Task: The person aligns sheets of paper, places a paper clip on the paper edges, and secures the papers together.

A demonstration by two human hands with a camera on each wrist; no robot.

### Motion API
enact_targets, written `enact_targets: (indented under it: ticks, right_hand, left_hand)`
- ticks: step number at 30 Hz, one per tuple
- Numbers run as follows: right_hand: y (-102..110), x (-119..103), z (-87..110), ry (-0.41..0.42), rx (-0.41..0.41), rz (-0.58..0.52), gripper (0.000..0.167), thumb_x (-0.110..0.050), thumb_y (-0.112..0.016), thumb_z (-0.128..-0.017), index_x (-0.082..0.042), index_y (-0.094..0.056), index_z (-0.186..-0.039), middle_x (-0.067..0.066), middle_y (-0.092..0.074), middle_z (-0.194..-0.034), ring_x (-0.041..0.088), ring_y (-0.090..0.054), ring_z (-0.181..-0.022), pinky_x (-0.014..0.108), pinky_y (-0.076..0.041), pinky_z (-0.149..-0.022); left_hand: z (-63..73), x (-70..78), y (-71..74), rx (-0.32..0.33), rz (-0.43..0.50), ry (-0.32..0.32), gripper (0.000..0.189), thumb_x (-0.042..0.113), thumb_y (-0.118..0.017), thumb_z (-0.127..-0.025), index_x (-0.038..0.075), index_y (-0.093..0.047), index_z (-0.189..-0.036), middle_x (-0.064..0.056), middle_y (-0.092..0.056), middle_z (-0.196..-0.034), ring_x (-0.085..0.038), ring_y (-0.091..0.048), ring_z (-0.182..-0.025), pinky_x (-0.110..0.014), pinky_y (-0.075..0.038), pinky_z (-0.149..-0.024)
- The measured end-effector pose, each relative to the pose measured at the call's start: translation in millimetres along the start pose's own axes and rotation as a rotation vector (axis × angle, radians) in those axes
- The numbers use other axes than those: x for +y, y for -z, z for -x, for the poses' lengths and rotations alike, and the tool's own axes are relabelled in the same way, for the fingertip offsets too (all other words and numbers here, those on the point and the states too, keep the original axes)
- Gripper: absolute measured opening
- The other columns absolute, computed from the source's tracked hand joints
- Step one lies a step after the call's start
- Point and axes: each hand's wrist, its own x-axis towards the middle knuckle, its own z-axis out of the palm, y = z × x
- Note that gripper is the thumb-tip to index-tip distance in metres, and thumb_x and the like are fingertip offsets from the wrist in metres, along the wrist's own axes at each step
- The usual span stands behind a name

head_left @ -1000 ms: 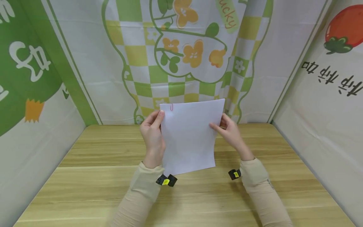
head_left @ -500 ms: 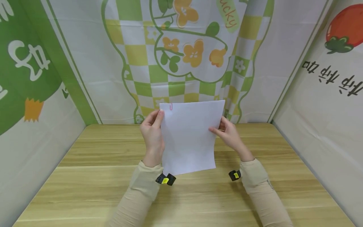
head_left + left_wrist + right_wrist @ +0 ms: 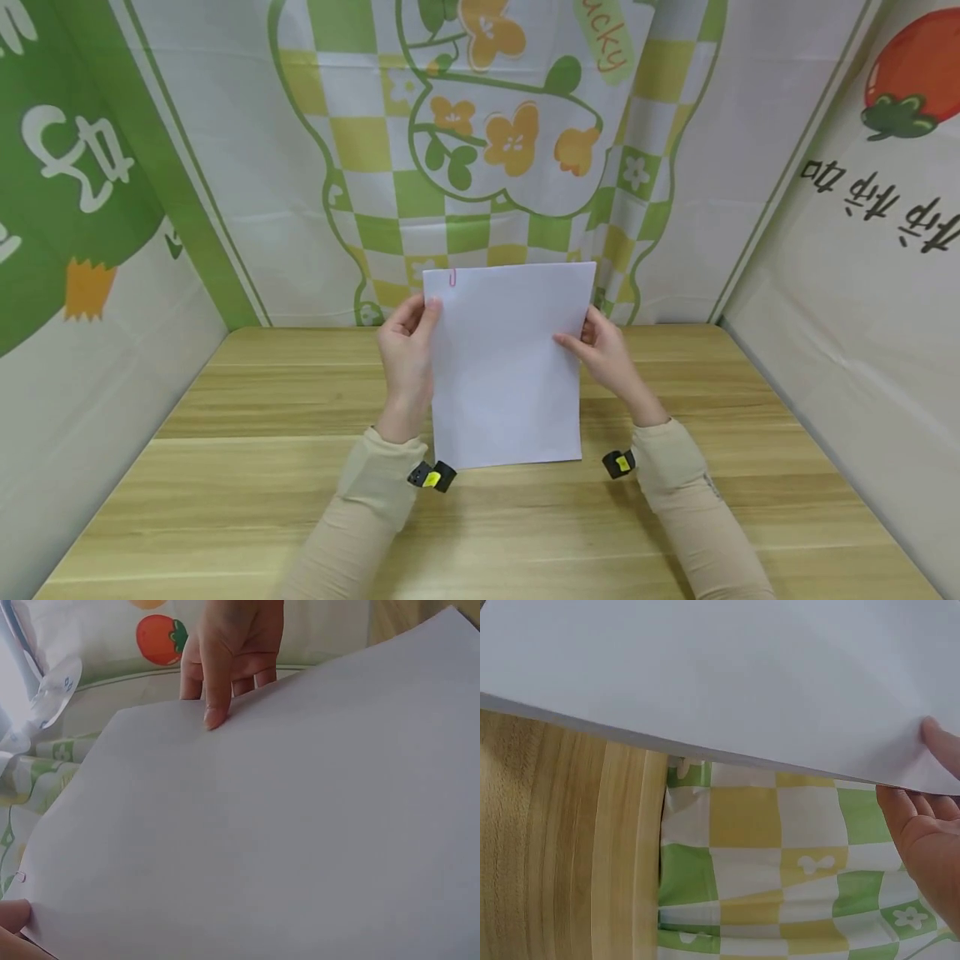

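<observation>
Both hands hold up a stack of white paper, its blank front facing the head camera. A pinkish-red paper clip sits on the top edge near the left corner. My left hand pinches the left edge just below that corner, thumb in front and fingers behind. On the right edge my right hand pinches the sheets a bit lower, thumb on the front face. The right wrist view shows the thumb over the paper and fingers beneath its edge.
A wooden table lies under the arms. Behind it hangs a green and yellow checked curtain; printed white cloth walls close off both sides. A small black strap piece with a yellow mark is at the right wrist.
The paper's lower part has swung right and its bottom edge now lies more level. The left hand has shifted slightly right and down, its thumb farther onto the sheet. Both hands keep their grip.
</observation>
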Motion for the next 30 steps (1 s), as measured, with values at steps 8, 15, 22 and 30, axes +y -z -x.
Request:
enact_targets:
  ticks: [8, 15, 22, 30]
  right_hand:
    - [-1, -6, 1.0, -0.023, 0.007, 0.0, 0.045, 0.001, -0.063, -0.088, 0.01, -0.045, -0.128, 0.033, -0.06, -0.114, 0.042, -0.063, -0.098, 0.018, -0.052, -0.072]
    - [-2, -7, 2.0, -0.038, 0.011, 0.007, 0.044, 0.001, -0.063, -0.088, 0.011, -0.045, -0.126, 0.033, -0.06, -0.113, 0.042, -0.063, -0.098, 0.018, -0.052, -0.072]
    - [-2, -8, 3.1, -0.039, 0.01, 0.008, 0.045, 0.001, -0.062, -0.088, 0.012, -0.043, -0.128, 0.033, -0.058, -0.115, 0.042, -0.062, -0.099, 0.022, -0.054, -0.074]
    - [-3, -12, 5.0, -0.055, -0.01, 0.021, 0.044, -0.001, -0.06, -0.09, 0.011, -0.042, -0.129, 0.033, -0.057, -0.116, 0.044, -0.063, -0.097, 0.037, -0.056, -0.076]
  left_hand:
    - [-1.3, -2.6, 4.2, -0.051, -0.113, 0.004, 0.022, 0.004, -0.064, -0.089, -0.007, -0.065, -0.107, -0.005, -0.068, -0.094, -0.011, -0.06, -0.082, -0.02, -0.05, -0.075]
    - [-2.5, -5.9, 6.4, -0.092, -0.183, -0.002, 0.024, 0.003, -0.057, -0.093, -0.006, -0.062, -0.114, -0.022, -0.065, -0.11, -0.012, -0.061, -0.089, -0.02, -0.05, -0.078]
    - [-3.5, -6.0, 8.6, -0.103, -0.29, -0.048, 0.022, 0.004, -0.058, -0.092, -0.006, -0.064, -0.111, -0.022, -0.067, -0.109, -0.014, -0.063, -0.088, -0.018, -0.051, -0.075]
    - [-11.3, -8.3, 15.8, -0.124, -0.436, -0.061, 0.022, 0.009, -0.059, -0.093, -0.001, -0.067, -0.11, -0.016, -0.069, -0.109, -0.016, -0.065, -0.089, -0.016, -0.051, -0.072]
